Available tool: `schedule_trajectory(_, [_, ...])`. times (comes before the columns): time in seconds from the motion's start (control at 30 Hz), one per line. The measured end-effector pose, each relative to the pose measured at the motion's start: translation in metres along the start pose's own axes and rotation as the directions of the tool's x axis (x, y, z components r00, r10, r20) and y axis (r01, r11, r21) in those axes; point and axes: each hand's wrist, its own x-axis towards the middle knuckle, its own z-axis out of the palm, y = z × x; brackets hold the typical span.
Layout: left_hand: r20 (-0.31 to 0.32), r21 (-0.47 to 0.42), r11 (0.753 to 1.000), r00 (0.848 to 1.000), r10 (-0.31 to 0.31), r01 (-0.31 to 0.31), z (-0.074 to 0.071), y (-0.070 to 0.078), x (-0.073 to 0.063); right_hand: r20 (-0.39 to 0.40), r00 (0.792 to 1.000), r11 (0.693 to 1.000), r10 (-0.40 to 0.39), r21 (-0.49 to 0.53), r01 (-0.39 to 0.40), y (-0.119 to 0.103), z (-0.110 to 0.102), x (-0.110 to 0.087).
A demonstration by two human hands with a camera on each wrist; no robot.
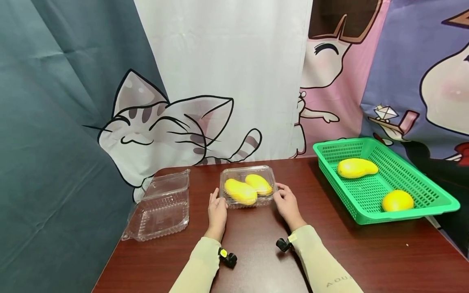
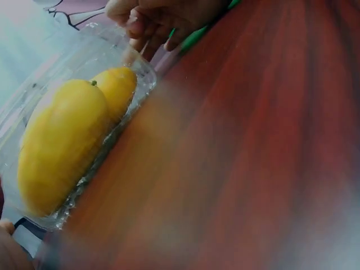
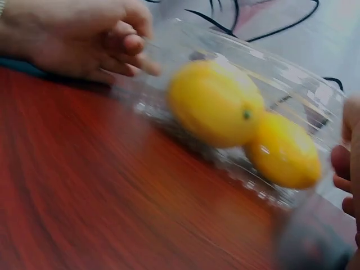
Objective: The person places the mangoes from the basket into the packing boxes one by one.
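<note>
A clear plastic clamshell box (image 1: 231, 174) stands at the middle of the table's far side with its lid down. Inside lie two yellow mangoes (image 1: 239, 192), side by side under the lid. My left hand (image 1: 218, 212) grips the near left corner, thumb toward the front and fingers along the side. At the near right corner my right hand (image 1: 288, 206) holds the box the same way. In the left wrist view a mango (image 2: 64, 146) shows large through the plastic. From the right wrist the left hand (image 3: 84, 42) appears beside the box's end.
Another clear clamshell box (image 1: 161, 215), lid raised, stands at the left table edge. On the right, a green plastic basket (image 1: 360, 197) holds a long yellow mango (image 1: 357, 168) and a rounder yellow-orange fruit (image 1: 397, 200). A printed curtain (image 1: 234, 73) hangs behind the brown table (image 1: 253, 256).
</note>
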Motion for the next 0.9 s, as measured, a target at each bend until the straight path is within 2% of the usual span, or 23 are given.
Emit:
schedule_trajectory(0.17, [-0.025, -0.081, 0.997, 1.0, 0.001, -0.003, 0.007, 0.003, 0.003, -0.035, 0.999, 0.998, 0.036, 0.059, -0.034, -0.004, 0.003, -0.001])
schedule_trajectory(0.33, [-0.043, -0.058, 0.998, 0.999, 0.003, -0.005, 0.008, 0.002, 0.003, -0.036, 0.999, 0.998, 0.036, 0.046, -0.034, -0.002, 0.004, -0.001])
schedule_trajectory(0.43, [-0.049, -0.008, 1.0, 0.999, 0.018, -0.019, 0.007, 0.0, 0.0, -0.086, 0.996, 0.996, -0.015, -0.086, 0.008, 0.0, 0.007, -0.003])
schedule_trajectory(0.5, [-0.063, 0.023, 0.999, 0.998, 0.031, -0.03, 0.007, 0.0, -0.001, -0.148, 0.985, 0.978, -0.084, -0.199, 0.054, 0.001, 0.01, -0.005])
schedule_trajectory(0.6, [-0.096, 0.061, 0.997, 0.993, 0.062, -0.056, 0.007, 0.0, -0.004, -0.221, 0.939, 0.919, -0.262, -0.353, 0.174, -0.004, 0.015, -0.006])
schedule_trajectory(0.67, [-0.119, 0.079, 0.994, 0.99, 0.079, -0.07, 0.007, -0.001, -0.004, -0.205, 0.892, 0.859, -0.402, -0.422, 0.29, -0.01, 0.021, -0.007])
schedule_trajectory(0.73, [-0.128, 0.092, 0.992, 0.987, 0.098, -0.087, 0.007, -0.001, -0.004, -0.126, 0.842, 0.77, -0.524, -0.493, 0.405, -0.018, 0.029, -0.009])
schedule_trajectory(0.8, [-0.121, 0.135, 0.986, 0.986, 0.116, -0.1, 0.006, -0.001, -0.004, -0.013, 0.801, 0.674, -0.599, -0.548, 0.495, -0.024, 0.04, -0.012])
schedule_trajectory(0.83, [-0.108, 0.169, 0.979, 0.986, 0.129, -0.11, 0.005, -0.001, -0.004, 0.04, 0.785, 0.633, -0.618, -0.567, 0.527, -0.026, 0.045, -0.014])
schedule_trajectory(0.9, [-0.061, 0.26, 0.957, 0.987, 0.151, -0.131, 0.003, -0.002, -0.004, 0.122, 0.779, 0.58, -0.614, -0.6, 0.551, -0.028, 0.055, -0.018])
